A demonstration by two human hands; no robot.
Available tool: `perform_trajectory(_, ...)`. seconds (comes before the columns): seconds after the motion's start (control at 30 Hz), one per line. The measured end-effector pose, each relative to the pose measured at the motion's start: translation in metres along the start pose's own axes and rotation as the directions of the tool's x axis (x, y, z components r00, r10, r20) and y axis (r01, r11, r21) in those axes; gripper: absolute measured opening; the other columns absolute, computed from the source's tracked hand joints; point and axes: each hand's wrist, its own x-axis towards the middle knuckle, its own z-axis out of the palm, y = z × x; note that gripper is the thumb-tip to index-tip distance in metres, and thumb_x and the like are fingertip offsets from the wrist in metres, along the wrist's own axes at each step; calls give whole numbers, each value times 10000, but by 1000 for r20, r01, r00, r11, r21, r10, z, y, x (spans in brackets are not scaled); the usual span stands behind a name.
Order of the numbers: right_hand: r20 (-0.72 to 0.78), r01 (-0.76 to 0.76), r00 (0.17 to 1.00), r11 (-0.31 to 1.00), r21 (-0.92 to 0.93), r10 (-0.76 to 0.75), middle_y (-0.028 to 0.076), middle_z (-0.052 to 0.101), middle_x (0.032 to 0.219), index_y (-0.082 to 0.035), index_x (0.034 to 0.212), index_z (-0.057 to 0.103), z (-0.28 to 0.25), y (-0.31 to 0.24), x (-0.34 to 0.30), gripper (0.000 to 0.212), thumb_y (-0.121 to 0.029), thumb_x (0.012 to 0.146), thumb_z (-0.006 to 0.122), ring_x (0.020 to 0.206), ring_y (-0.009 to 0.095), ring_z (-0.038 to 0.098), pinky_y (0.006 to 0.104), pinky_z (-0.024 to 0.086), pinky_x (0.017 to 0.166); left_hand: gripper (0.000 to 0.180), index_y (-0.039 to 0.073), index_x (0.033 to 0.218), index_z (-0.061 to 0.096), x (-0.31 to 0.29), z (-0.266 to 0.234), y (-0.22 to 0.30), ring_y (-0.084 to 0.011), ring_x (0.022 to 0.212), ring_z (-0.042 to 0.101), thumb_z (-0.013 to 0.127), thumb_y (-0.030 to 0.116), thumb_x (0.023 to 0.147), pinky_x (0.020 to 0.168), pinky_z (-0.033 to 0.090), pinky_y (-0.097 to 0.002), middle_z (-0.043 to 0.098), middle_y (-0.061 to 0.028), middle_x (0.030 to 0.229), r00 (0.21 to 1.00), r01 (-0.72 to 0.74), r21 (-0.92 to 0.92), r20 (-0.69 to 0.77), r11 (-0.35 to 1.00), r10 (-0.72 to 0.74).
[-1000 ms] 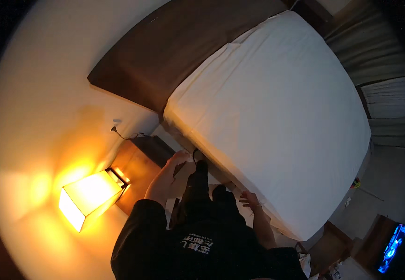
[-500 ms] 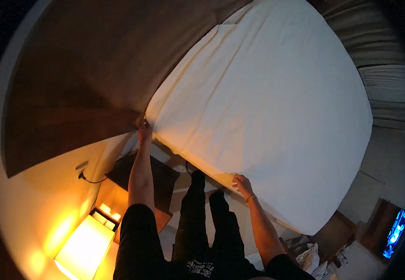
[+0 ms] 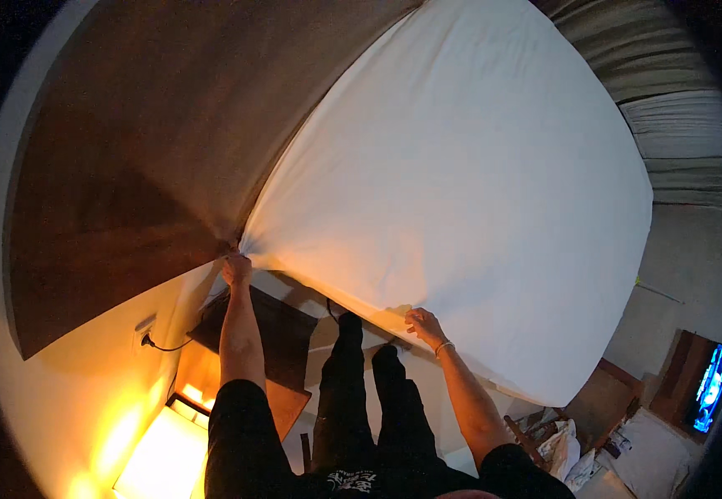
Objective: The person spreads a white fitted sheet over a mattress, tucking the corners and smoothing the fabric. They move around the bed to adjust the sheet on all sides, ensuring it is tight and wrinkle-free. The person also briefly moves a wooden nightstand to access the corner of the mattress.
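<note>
A white bed sheet (image 3: 477,191) covers the broad mattress and lies mostly smooth. At its corner beside the brown headboard (image 3: 128,166), my left hand (image 3: 237,269) is closed on the bunched fabric, and creases fan out from the grip. My right hand (image 3: 424,326) is at the sheet's near side edge, fingers bent and pinching the cloth there. Small folds run from that pinch into the sheet. The fingertips of the left hand are partly hidden by the gathered cloth.
A lit lamp (image 3: 164,453) and a dark-topped nightstand (image 3: 273,341) stand at the lower left, near a plugged-in cord (image 3: 165,347). Curtains (image 3: 685,125) hang at the far right. A glowing screen (image 3: 714,387) and a chair with crumpled cloth (image 3: 560,449) are lower right.
My left hand has moved down and left, drawing the sheet's corner with it. The long wrinkles near the headboard have flattened. My right hand has shifted slightly left along the edge.
</note>
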Motion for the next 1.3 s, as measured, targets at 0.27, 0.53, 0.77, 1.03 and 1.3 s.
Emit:
perform_trajectory(0.27, -36, -38, 998, 987, 155, 44, 82, 649, 953, -76, 1076, 558, -7, 53, -3, 402, -378, 811, 584, 742, 190, 661, 308, 483, 577, 361, 119, 1088, 616, -9, -6, 16, -332, 956, 607, 534, 369, 841, 752, 506, -447, 624, -151, 1085, 974, -223, 92, 52, 971, 219)
perform_trajectory(0.53, -260, 246, 918, 944, -219, -299, 97, 587, 1043, -38, 1096, 544, -7, 72, 30, 409, -352, 839, 598, 939, 218, 577, 345, 456, 765, 374, 44, 1132, 560, -29, -39, 94, -359, 978, 596, 456, 318, 900, 780, 489, -493, 596, -222, 1100, 997, -80, -18, 22, 997, 80)
perform_trajectory(0.77, -432, 189, 784, 835, -517, -445, 200, 252, 1433, -98, 1395, 266, -5, 2, 44, 757, -374, 790, 627, 1308, 391, 267, 461, 272, 1061, 601, -31, 1318, 381, 10, -26, 147, -384, 1222, 420, 403, 421, 923, 1006, 346, -436, 432, -260, 1315, 798, -600, -175, -198, 781, 569)
perform_trajectory(1.03, -263, 123, 921, 853, -507, -289, 294, 0, 1476, -117, 1466, 52, -12, 5, 81, 996, -510, 753, 626, 1349, 493, -16, 562, 71, 1092, 848, -30, 1378, 291, 38, -19, 180, -360, 1305, 328, 377, 632, 855, 1058, 277, -428, 306, -255, 1414, 924, -280, -339, 160, 898, 348)
perform_trajectory(1.3, -95, 125, 979, 891, -436, -183, 303, -25, 1472, -221, 1466, 33, -31, 13, 88, 985, -410, 736, 667, 1283, 598, 40, 512, 278, 1048, 832, -58, 1387, 233, 60, -39, 235, -373, 1306, 314, 611, 334, 757, 1062, 286, -440, 269, -263, 1424, 844, -370, -211, 329, 905, 422)
